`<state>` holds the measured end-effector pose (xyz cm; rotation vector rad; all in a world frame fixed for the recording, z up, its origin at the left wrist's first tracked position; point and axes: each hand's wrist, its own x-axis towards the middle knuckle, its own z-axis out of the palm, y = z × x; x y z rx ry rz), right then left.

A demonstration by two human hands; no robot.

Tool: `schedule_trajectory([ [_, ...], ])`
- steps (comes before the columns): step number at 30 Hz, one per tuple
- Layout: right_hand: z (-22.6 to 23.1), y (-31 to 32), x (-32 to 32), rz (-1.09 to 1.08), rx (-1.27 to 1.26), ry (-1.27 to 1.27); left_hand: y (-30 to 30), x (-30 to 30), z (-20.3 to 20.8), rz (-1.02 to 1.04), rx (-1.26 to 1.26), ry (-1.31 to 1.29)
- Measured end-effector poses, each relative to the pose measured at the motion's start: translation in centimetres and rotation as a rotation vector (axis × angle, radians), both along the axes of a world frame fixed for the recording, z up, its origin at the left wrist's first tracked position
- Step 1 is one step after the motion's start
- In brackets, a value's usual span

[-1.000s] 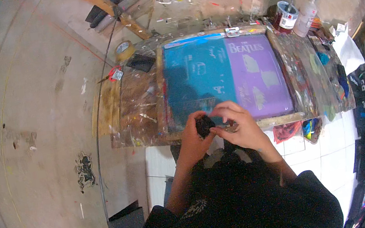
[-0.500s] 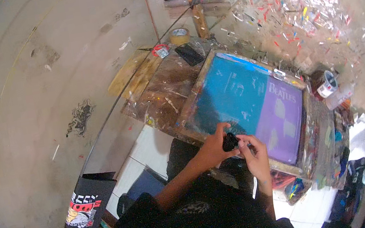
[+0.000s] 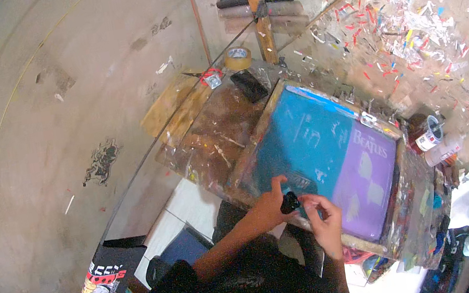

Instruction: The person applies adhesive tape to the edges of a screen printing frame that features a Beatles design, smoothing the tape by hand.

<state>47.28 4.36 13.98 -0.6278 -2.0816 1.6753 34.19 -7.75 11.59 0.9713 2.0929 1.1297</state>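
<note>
My left hand (image 3: 267,210) is closed around a small, dark, rounded object (image 3: 289,202), with its index finger raised past the object; I cannot make out its kind. My right hand (image 3: 326,224) comes up close beside it, fingers curled and their tips bunched at the object's right edge. Whether those tips touch the object or pinch something small is too fine to see. Both hands are over the near edge of a wooden-framed printing screen (image 3: 239,173). Its mesh is teal on the left (image 3: 301,135) and purple on the right (image 3: 368,186), with pale lettering and shapes.
The screen lies on a paint-stained wooden table (image 3: 209,144). Beyond its left corner are a dark flat rectangular thing (image 3: 249,85) and a tape roll (image 3: 238,58). Paint containers (image 3: 428,136) stand at the right. A printed black cloth (image 3: 100,287) hangs at lower left.
The view has shifted, so the table and screen appear lower. The dark object remains in my left hand. My right hand has turned slightly, its fingers more curled beside the object.
</note>
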Motion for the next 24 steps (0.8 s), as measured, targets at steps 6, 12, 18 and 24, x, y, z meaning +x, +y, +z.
schedule_trajectory([
  [6,0.4,2.2,-1.3,-0.107,-0.169,0.057,2.9,-5.3,2.0,0.004,0.013,0.17],
  [12,0.1,3.3,-5.6,-0.137,-0.148,0.08,7.6,-9.3,3.8,-0.2,-0.071,0.19],
  [18,0.3,5.7,-6.6,-0.003,-0.142,-0.011,8.8,-10.1,0.8,-0.189,-0.007,0.165],
  [24,2.0,8.1,-11.6,0.225,-0.137,0.141,8.0,-13.6,1.5,-0.083,0.007,0.198],
])
